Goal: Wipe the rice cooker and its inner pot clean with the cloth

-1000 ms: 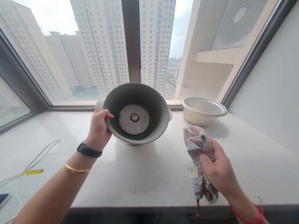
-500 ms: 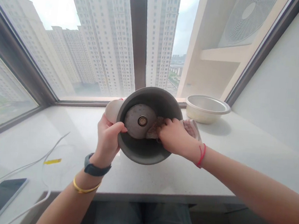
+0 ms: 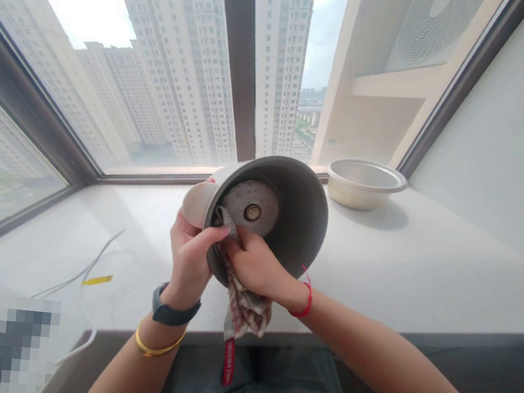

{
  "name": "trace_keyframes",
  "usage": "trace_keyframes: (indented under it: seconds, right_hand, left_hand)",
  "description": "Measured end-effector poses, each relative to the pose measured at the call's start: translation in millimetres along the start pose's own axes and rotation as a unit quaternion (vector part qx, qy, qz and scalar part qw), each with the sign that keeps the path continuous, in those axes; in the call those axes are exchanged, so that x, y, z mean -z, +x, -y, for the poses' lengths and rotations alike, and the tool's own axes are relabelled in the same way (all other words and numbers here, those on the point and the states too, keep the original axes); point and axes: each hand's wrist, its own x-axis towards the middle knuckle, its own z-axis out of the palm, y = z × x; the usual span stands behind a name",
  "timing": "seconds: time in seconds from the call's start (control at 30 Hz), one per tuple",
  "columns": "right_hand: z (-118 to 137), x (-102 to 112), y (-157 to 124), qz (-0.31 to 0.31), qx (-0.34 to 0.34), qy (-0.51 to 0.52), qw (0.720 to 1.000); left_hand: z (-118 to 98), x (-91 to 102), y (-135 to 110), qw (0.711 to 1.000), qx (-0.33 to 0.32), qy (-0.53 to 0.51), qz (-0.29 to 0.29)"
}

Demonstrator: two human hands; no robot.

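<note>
Tilted toward me is a rice cooker body (image 3: 303, 225), white outside and dark grey inside. A round metal heating plate (image 3: 266, 200) with a centre button shows at its bottom. My left hand (image 3: 191, 257) is closed on the left rim, beside a white rounded part (image 3: 196, 204) that juts from the cooker's side. Inside the opening, near the left thumb, my right hand (image 3: 255, 264) grips a checked cloth (image 3: 248, 309). Part of the cloth presses against the inner left wall. Its rest hangs over the lower rim, with a red tag (image 3: 228, 361) at the end.
A pale round pot (image 3: 366, 197) stands at the back right of the white counter (image 3: 422, 267) by the window. On the left lie a thin cable (image 3: 93, 260) with a yellow label (image 3: 97, 280). The lower left corner is pixelated.
My right hand has carried the cloth from the cooker's right inner side to its left side. The cloth now hangs over the lower rim. The cooker has turned slightly.
</note>
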Motion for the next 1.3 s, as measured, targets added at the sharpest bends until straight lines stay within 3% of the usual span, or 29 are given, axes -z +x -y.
trace_keyframes:
  seconds: [0.1,0.23,0.33,0.5,0.57,0.63,0.73,0.8,0.87,0.93,1.0,1.13,1.2,1.3]
  right_hand:
    - [10,-12,12,-0.052,-0.012,0.145,0.988]
    - [23,-16,24,-0.115,0.056,0.241,0.962]
    - [22,-14,20,-0.141,0.123,0.221,0.957]
    - [6,-8,-2,-0.059,0.214,0.106,0.969]
    - [4,-6,-4,-0.071,0.211,0.112,0.969]
    - [9,-3,1,-0.124,0.187,0.156,0.962]
    - [22,7,14,-0.204,0.128,0.268,0.933]
    - [30,17,20,-0.222,0.092,0.334,0.911]
    - [37,26,22,-0.235,0.080,0.340,0.907]
    - [40,31,19,-0.261,0.114,0.247,0.926]
    - [39,29,14,-0.281,0.189,0.091,0.937]
    - [34,15,7,-0.222,0.309,-0.138,0.915]
    - [33,14,7,-0.200,0.315,-0.217,0.902]
    - [32,27,13,-0.246,0.274,-0.353,0.860]
  left_hand:
    - [1,2.2,-1,1.000,-0.007,0.006,-0.011]
    - [5,7.6,1,1.000,-0.006,0.009,-0.017]
    - [6,10.6,1,1.000,-0.002,0.012,-0.012]
    - [6,11.9,-7,1.000,0.002,0.014,0.001]
    - [5,12.3,-9,1.000,0.005,0.022,0.008]
    - [4,12.7,-9,0.999,0.015,0.039,0.011]
    - [2,12.8,-7,0.997,0.025,0.073,-0.002]
    - [0,11.7,-5,0.998,0.024,0.066,-0.002]
    - [-2,9.7,-4,0.999,0.021,0.045,0.005]
    - [-3,7.3,-5,0.999,0.016,0.037,0.004]
    - [-2,5.6,-5,0.999,0.013,0.031,-0.003]
    - [0,5.5,-5,0.999,0.019,0.034,-0.012]
    - [1,6.0,-5,0.999,0.015,0.036,-0.008]
    - [0,5.2,-2,1.000,0.019,0.020,-0.011]
